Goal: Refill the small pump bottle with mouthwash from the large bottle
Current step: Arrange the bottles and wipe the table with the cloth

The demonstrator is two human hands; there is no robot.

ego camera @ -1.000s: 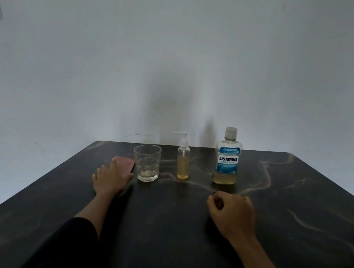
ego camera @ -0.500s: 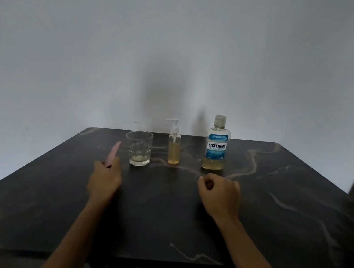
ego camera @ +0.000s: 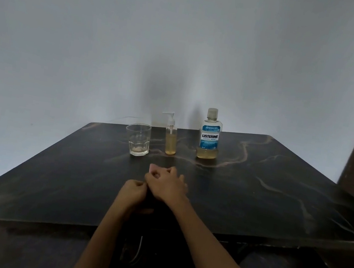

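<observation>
Left hand shifted beside right hand.

Beyond the hands, the surface looks like dark polished stone with pale veins and a faint sheen. The tumbler is clear, thick, faceted glass. The pump bottle and the large bottle are clear smooth plastic, the latter with a glossy blue label.
</observation>
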